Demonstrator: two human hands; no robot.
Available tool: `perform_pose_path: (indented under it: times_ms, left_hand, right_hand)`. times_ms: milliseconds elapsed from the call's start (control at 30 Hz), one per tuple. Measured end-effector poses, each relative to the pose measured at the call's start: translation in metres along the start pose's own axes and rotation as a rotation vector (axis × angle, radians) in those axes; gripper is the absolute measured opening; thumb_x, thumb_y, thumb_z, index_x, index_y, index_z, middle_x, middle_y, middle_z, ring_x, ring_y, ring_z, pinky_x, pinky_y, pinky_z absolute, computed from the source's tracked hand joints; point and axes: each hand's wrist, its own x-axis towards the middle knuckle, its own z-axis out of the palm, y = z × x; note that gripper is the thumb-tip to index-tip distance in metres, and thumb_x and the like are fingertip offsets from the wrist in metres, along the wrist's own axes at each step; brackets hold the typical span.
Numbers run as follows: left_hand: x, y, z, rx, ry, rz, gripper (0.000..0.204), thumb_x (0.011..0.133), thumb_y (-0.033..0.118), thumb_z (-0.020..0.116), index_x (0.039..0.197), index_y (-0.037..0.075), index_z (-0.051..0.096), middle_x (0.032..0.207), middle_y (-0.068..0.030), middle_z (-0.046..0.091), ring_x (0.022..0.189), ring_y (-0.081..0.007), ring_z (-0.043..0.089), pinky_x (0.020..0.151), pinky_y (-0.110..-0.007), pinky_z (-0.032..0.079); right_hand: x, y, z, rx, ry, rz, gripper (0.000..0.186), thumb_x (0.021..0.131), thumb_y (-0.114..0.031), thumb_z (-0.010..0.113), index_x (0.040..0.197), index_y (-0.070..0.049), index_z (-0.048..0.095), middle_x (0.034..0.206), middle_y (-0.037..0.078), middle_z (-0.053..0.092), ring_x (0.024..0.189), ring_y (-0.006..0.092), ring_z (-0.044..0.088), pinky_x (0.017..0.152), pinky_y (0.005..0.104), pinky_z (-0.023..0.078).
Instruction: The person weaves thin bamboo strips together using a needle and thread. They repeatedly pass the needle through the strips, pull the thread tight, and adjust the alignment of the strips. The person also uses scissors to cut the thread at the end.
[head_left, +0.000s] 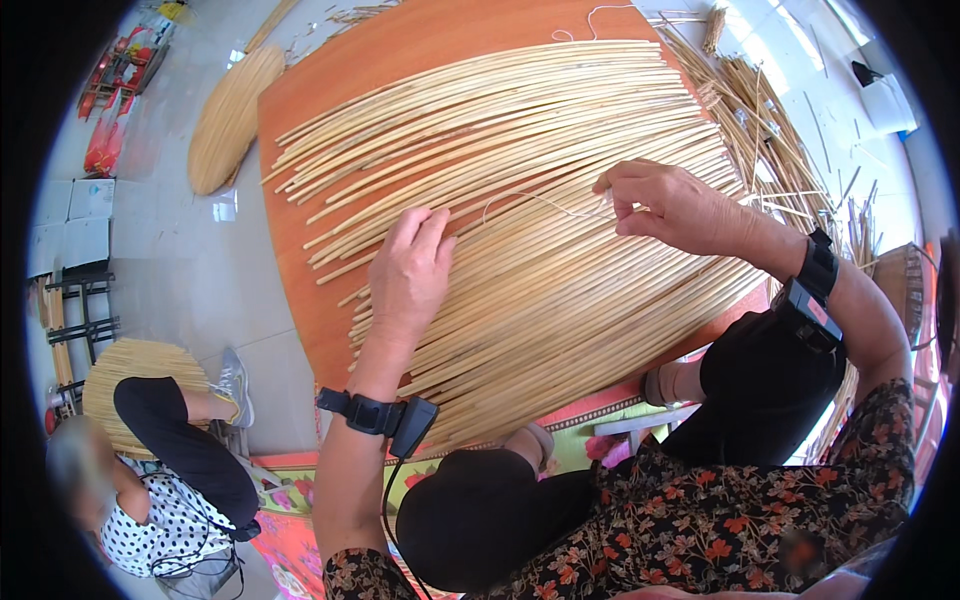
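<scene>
Long pale sticks [540, 300] lie side by side in a wide layer on an orange board [300, 100]. My left hand [410, 265] is over their left portion, fingers bent down among the sticks; what it grips, if anything, is hidden. My right hand [660, 205] is raised over the right portion, finger and thumb closed on a thin white string [530, 197], which runs in a loose curve across the sticks toward the left hand. More white string [590, 22] lies at the board's far edge.
A co-worker [170, 515] sits at lower left beside a round stick mat [130, 395]. An oval mat [230, 120] lies on the floor [260, 320] left of the board. Loose bundles of sticks [760, 120] lie to the right. A white bucket [885, 105] stands at far right.
</scene>
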Motion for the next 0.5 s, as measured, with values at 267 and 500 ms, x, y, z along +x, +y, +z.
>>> perform_pose_path:
  times_ms: [267,500]
  left_hand:
    - [0.009,-0.009,-0.001,0.064,0.063,-0.012,0.023,0.092,0.011,0.078,0.116,0.008,0.077,0.103,-0.0057,0.065,0.090,-0.0260,0.069,0.073,-0.038,0.058]
    - [0.005,-0.015,0.007,0.075,0.067,0.061,0.024,0.089,0.009,0.081,0.113,0.008,0.079,0.101,-0.0052,0.064,0.093,-0.0241,0.067,0.074,-0.038,0.057]
  right_hand:
    - [0.007,0.015,0.020,-0.226,0.088,-0.042,0.019,0.089,-0.008,0.077,0.081,0.000,0.061,0.154,0.019,0.057,0.144,0.0352,0.053,0.108,0.0432,0.055]
    - [0.008,0.023,0.029,-0.283,0.002,0.036,0.021,0.090,-0.008,0.076,0.080,-0.002,0.059,0.163,0.016,0.049,0.152,0.0333,0.045,0.111,0.0425,0.053]
